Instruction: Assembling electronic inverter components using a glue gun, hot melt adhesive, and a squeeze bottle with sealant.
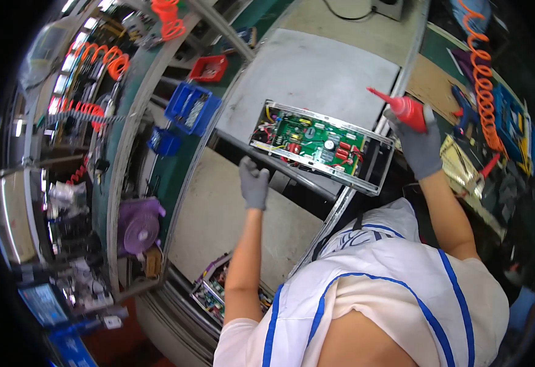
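Observation:
A red squeeze bottle (409, 112) with a long tapered nozzle is in my right hand (419, 147), which wears a grey glove and has its fingers wrapped round it. The nozzle points left, above the right side of the work surface. Left of it lies a metal-framed chassis (365, 182) holding a green circuit board (311, 139) with red, white and dark components and wires at its left end. My left hand (254, 186), also gloved in grey, is near the chassis's lower left corner, fingers loosely bent and a little apart, with nothing visible in them.
Blue bins (193, 110) of small parts and a red bin (209, 68) line the left side. A purple fan (140, 229) stands lower left. Another circuit assembly (214, 287) lies by my left arm. Orange coiled hoses (483, 79) hang at right, near a tool-strewn bench (432, 85).

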The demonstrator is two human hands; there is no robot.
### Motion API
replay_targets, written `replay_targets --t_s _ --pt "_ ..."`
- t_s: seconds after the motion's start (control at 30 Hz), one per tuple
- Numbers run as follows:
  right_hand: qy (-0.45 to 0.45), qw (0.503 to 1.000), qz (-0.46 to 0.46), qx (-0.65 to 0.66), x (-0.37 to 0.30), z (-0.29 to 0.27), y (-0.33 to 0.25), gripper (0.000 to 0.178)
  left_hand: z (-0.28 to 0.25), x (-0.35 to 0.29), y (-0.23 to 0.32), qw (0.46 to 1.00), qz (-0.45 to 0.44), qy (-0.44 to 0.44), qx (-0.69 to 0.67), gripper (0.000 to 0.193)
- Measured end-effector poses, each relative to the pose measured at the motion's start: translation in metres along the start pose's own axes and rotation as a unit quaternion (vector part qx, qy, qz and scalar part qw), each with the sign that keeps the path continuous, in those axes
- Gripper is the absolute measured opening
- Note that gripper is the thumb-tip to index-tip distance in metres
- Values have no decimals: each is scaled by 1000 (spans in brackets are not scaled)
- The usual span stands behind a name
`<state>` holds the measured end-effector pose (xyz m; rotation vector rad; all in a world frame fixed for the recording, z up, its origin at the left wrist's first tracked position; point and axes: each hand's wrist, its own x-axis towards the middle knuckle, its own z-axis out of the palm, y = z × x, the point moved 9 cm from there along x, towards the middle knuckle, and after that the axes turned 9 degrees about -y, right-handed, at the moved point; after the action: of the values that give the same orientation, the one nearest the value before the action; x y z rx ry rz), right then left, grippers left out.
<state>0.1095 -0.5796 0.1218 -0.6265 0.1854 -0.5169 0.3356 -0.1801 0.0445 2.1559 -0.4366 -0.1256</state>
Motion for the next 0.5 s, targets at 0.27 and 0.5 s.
replay_targets --t_s 0.27,0.5 --pt "87 973 -212 1 -97 -3 45 54 45 101 0 970 113 -213 26 55" --pt "89 980 -176 -27 -79 -8 36 58 21 44 2 986 60 -98 124 39"
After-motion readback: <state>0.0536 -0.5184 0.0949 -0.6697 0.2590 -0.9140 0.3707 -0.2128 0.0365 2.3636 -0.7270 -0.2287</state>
